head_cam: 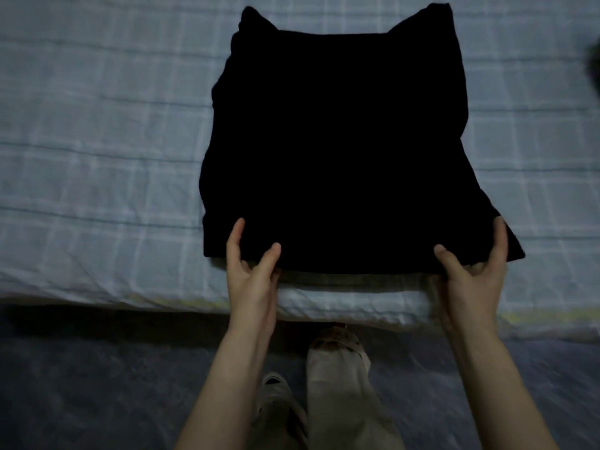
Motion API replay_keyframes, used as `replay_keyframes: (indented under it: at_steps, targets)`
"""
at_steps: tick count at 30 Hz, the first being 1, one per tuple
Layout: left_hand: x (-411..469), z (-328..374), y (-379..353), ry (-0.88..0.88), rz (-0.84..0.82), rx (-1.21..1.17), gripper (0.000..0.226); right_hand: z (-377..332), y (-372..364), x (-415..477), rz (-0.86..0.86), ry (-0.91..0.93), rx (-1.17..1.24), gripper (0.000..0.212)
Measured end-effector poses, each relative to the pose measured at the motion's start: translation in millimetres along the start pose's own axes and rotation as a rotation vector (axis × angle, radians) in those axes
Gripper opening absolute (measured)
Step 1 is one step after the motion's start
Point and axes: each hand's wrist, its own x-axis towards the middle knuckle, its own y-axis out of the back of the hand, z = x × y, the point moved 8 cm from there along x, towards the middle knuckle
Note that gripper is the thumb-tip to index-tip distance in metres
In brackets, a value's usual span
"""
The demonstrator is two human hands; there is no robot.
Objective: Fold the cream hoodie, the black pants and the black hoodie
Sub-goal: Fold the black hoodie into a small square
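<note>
Pinching left hand: near edge of black garment.
Right hand: pinching same edge, opposite corner.
Checked bedsheet: under garment.

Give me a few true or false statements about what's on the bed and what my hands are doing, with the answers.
1. A black garment lies on the checked bedsheet. True.
2. Only the left hand holds the garment. False: the right hand grips it too.
3. The hands hold the garment's far edge. False: both hold its near edge.
4. The person stands by the bed in light trousers. True.
</note>
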Motion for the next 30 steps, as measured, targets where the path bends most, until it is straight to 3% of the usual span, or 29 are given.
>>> replay_keyframes:
  at_steps: [15, 21, 26, 30]
  targets:
    - [104.2, 122.9, -112.1, -0.289, -0.056, 0.051, 0.066, -115.2, -100.0, 119.6, -0.192, 0.121, 0.125, 0.079]
    - [213.5, 136.7, -183.5, -0.313, -0.043, 0.262, 0.074, -116.6, -181.0, 216.7, -0.236, 0.058, 0.161, 0.075]
    - [291.9, 123.2, -214.9, -0.327, -0.011, 0.412, 0.072, -97.2, -230.2, 287.9, -0.22, 0.065, 0.04, 0.073]
    - [317.5, 103.7, -241.7, -0.358, -0.123, 0.67, 0.062, -71.9, -256.1, 305.3, -0.347, 0.026, 0.0, 0.07]
